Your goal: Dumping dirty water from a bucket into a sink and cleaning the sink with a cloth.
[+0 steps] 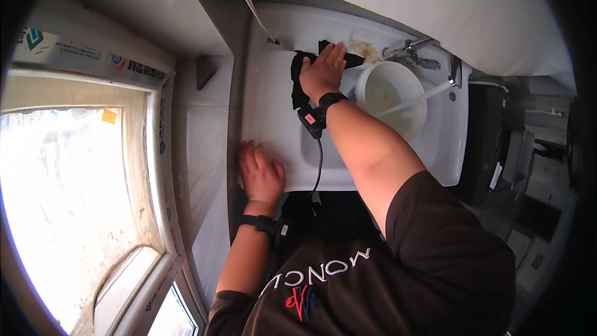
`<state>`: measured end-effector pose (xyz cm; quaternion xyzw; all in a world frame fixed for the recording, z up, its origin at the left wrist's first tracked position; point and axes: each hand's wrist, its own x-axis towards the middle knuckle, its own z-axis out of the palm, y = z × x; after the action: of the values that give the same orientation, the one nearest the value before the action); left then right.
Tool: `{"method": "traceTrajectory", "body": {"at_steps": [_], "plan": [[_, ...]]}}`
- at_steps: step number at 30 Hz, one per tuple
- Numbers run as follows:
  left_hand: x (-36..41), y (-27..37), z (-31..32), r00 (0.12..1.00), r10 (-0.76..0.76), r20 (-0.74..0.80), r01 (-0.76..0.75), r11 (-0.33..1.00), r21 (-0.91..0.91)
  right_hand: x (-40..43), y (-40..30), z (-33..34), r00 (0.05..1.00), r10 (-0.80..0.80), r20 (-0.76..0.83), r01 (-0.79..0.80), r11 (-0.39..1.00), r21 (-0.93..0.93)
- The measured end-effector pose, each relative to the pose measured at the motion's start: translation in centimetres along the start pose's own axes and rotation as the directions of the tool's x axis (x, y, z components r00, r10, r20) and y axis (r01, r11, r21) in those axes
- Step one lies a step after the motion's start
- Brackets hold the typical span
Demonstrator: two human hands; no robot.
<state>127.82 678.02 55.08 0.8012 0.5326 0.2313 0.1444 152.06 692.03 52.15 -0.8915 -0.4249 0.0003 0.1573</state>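
Under the flat palm and fingers of my right hand point(324, 70), a black cloth point(299, 81) is held against the left back deck of the white sink point(270, 84). Brownish residue point(366, 51) marks the sink just right of the cloth. My left hand point(262, 175) rests at the sink's front left corner with nothing in it, its fingers a little apart. To the right of my right wrist stands a white plastic bucket point(415, 77) in the basin, with cloudy liquid in it. My right forearm covers part of the basin.
A chrome faucet point(413, 53) sits behind the bucket. A pale stream or hose point(415, 102) runs from a chrome spout point(451, 80) into it. White cords point(252, 4) hang at the back left. A white cloth-like sheet point(433, 4) overhangs the back. A framed window point(70, 196) is at left.
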Motion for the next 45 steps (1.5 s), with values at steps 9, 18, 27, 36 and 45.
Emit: {"method": "traceTrajectory", "body": {"at_steps": [9,18,27,36,45], "plan": [[-0.1,-0.1,0.1,1.0,0.002,-0.003,-0.002,1.0,-0.007,0.0,4.3,0.7,0.986,-0.129,-0.108,0.159,0.929,0.334],[-0.2,-0.5,0.4,1.0,-0.003,-0.003,0.003,1.0,0.002,0.7,2.7,-2.9,0.95,0.302,-0.074,-0.172,0.707,0.686],[-0.2,-0.4,0.6,1.0,0.001,-0.001,-0.001,1.0,-0.005,0.1,3.6,-6.5,0.958,0.267,0.1,-0.182,0.302,0.936],[-0.3,-0.8,1.4,0.999,0.016,-0.04,-0.016,1.0,0.006,-7.9,7.3,-16.0,0.85,0.027,0.525,-0.517,-0.14,0.844],[1.9,10.0,-0.4,0.849,-0.157,0.504,0.512,0.483,-0.711,-12.5,13.9,-19.3,0.606,-0.095,0.789,-0.702,-0.529,0.476]]}}
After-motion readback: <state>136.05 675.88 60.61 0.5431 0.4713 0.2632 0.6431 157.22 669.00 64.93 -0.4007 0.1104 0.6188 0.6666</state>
